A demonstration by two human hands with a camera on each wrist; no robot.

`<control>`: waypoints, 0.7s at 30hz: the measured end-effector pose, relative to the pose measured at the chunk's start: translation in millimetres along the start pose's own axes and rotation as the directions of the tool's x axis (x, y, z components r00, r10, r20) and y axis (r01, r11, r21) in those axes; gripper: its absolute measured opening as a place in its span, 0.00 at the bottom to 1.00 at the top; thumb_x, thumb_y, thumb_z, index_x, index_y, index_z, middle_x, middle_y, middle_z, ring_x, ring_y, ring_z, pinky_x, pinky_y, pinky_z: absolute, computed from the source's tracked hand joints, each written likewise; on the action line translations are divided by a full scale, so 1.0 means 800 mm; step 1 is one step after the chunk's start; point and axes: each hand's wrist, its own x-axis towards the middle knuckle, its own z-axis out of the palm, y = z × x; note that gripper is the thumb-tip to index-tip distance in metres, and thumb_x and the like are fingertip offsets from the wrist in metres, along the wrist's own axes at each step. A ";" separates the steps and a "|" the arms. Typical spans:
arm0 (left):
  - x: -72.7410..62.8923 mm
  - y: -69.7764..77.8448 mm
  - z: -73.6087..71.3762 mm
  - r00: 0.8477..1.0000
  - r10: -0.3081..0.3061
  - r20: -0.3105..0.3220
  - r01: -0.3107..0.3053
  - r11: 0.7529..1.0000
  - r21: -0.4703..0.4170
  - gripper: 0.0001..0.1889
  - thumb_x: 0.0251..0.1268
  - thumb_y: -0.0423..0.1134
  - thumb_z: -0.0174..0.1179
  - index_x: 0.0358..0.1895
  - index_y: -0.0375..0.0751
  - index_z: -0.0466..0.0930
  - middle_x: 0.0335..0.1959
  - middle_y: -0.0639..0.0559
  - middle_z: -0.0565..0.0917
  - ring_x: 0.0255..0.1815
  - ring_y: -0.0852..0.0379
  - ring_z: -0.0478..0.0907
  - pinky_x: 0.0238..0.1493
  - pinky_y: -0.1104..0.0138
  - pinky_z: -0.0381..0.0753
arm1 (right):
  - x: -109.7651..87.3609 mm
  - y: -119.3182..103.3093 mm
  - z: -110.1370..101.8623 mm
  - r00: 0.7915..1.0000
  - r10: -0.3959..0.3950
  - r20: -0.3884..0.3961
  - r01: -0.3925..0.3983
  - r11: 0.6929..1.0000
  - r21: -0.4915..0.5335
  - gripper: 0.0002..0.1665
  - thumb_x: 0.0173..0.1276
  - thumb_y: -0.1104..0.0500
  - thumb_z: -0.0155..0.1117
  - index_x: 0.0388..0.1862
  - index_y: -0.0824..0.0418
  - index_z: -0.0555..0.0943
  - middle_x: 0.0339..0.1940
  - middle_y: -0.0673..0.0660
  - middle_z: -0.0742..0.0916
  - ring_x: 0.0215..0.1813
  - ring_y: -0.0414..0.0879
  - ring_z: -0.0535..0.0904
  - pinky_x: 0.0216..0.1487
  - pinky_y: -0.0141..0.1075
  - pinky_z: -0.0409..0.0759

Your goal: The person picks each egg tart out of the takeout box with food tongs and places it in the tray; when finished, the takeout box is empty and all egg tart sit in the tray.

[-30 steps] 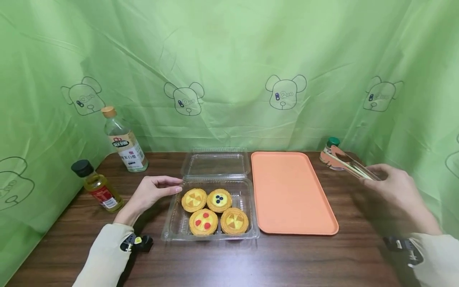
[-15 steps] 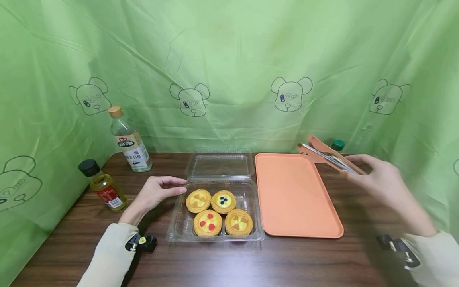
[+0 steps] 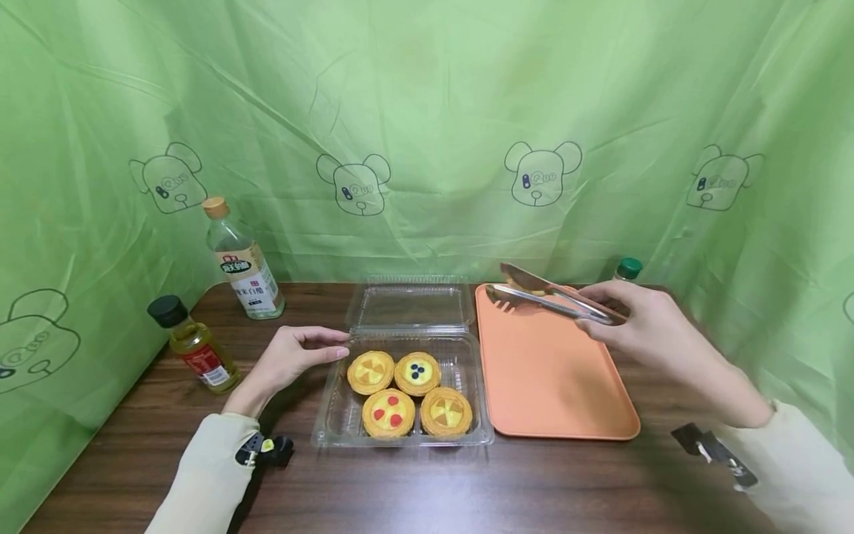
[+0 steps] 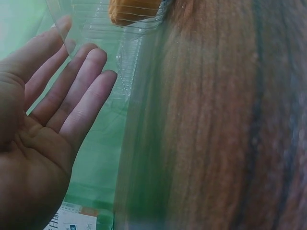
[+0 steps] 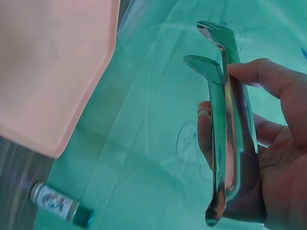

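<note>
My right hand [image 3: 647, 319] grips a pair of metal tongs [image 3: 547, 302] near their joined end. Their two arms stand apart, with nothing between the tips, above the far part of the orange tray [image 3: 554, 386]. In the right wrist view the thumb lies along one arm of the tongs [image 5: 218, 124]. My left hand [image 3: 293, 356] has thumb and index fingertips at the left rim of a clear plastic container [image 3: 434, 443], lid folded back, its other fingers loosely extended in the left wrist view. Several tarts [image 3: 388, 414] with fruit toppings sit inside.
At the left stand a clear bottle with an orange cap [image 3: 250, 282] and an oil bottle with a black cap [image 3: 200, 352]. A small green-capped jar [image 3: 629, 268] stands behind my right hand. A green curtain [image 3: 427, 111] surrounds the wooden table [image 3: 373, 489].
My right hand has carried the tongs leftward, from beside the green-capped jar to over the tray. The left hand stays at the container's rim. The head view has shifted slightly.
</note>
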 end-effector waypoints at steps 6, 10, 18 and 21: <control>-0.001 0.000 0.000 1.000 0.001 0.002 -0.001 1.000 0.002 0.19 0.63 0.44 0.79 0.54 0.42 0.92 0.50 0.48 0.91 0.49 0.57 0.87 0.47 0.68 0.84 | 0.010 -0.028 0.014 0.992 -0.077 0.103 0.073 0.996 0.046 0.17 0.68 0.57 0.79 0.54 0.55 0.88 0.40 0.46 0.89 0.38 0.43 0.81 0.39 0.39 0.79; 0.001 -0.002 0.001 1.000 0.018 0.005 -0.018 1.000 -0.013 0.18 0.63 0.43 0.79 0.54 0.40 0.92 0.49 0.47 0.92 0.48 0.57 0.87 0.47 0.68 0.84 | 0.013 -0.042 0.028 0.980 -0.162 0.112 0.155 0.986 0.067 0.15 0.66 0.61 0.80 0.51 0.55 0.88 0.39 0.44 0.89 0.36 0.40 0.81 0.37 0.38 0.79; 0.002 -0.004 0.000 1.000 0.024 0.001 -0.024 1.000 -0.013 0.18 0.63 0.42 0.79 0.54 0.40 0.92 0.49 0.47 0.92 0.47 0.58 0.87 0.46 0.68 0.84 | 0.017 -0.063 0.052 0.952 -0.250 0.179 0.231 0.965 0.123 0.13 0.67 0.62 0.78 0.49 0.56 0.88 0.38 0.42 0.88 0.36 0.38 0.80 0.38 0.38 0.81; 0.002 -0.005 0.001 1.000 0.025 0.001 -0.025 0.999 -0.020 0.18 0.63 0.41 0.79 0.54 0.39 0.92 0.49 0.47 0.92 0.47 0.58 0.87 0.46 0.68 0.84 | 0.018 -0.068 0.058 0.940 -0.252 0.229 0.218 0.963 0.161 0.11 0.68 0.62 0.77 0.48 0.55 0.89 0.37 0.41 0.88 0.37 0.38 0.80 0.40 0.38 0.81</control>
